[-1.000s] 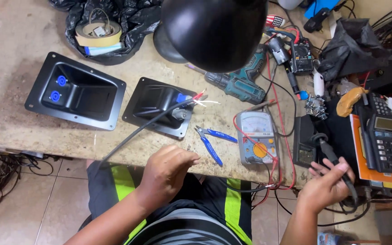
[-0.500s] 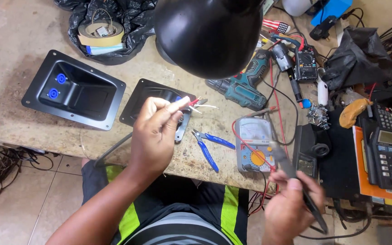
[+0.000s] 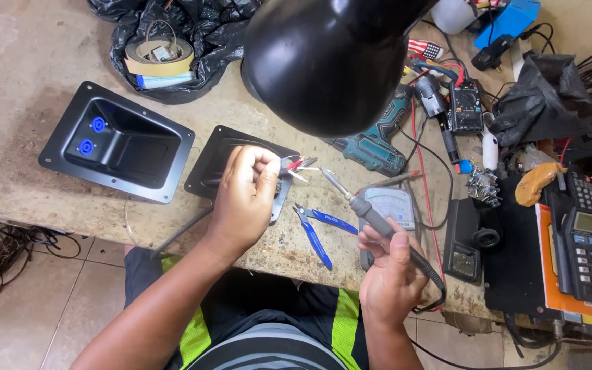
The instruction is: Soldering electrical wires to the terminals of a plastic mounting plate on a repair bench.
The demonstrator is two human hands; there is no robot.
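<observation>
Landmark: the black lamp shade [image 3: 330,62] hanging over the middle of the bench; everything below is placed from it.
Left hand: the left hand [image 3: 244,195] sits below and left of the shade, fingers pinched shut on a bundle of red and white wire ends [image 3: 296,166] that poke out toward the right.
Right hand: the right hand [image 3: 392,274] is well below the shade, slightly right, fingers wrapped around the grip of a soldering iron [image 3: 368,212], tip slanting up-left.
What changed: a second ago the left hand lay low at the bench edge and the right was off by the far right gear; half a second ago the left had the wires lifted while the iron was still low. Now the iron tip is up, just beside the wire ends but not touching.
What that means: I'd judge the joint is about to be heated; nothing is soldered yet.
Under the wires: a black recessed plate [image 3: 238,168], partly covered by the left hand.
Further left of the shade: a second black plate [image 3: 118,140] with two blue sockets.
Between the hands: blue-handled cutters [image 3: 320,229] lying flat.
Behind the iron: an analogue meter [image 3: 392,205], partly hidden.
Below-right of the shade: a teal cordless drill [image 3: 378,140].
</observation>
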